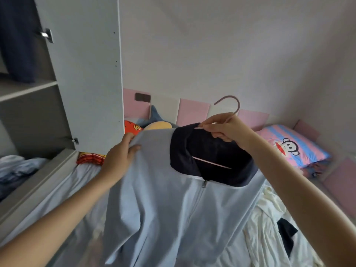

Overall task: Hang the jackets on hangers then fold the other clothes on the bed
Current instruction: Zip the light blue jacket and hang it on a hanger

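A light blue zip jacket [163,199] with a dark navy collar hangs in front of me on a pink hanger [230,106], whose hook rises above my right hand. My right hand [224,130] grips the hanger's neck at the collar. My left hand [121,153] holds the jacket's left shoulder, thumb on the front of the fabric. The hanger's lower bar shows inside the collar. White clothes [269,218] and a black piece [286,234] lie on the bed at the lower right.
An open grey wardrobe door [82,74] stands at the left, with shelves, a dark hanging garment [17,39] and piled clothes [15,168] inside. The bed [84,182] holds plush toys [152,122] and a striped monkey pillow [292,149] against pink wall pads.
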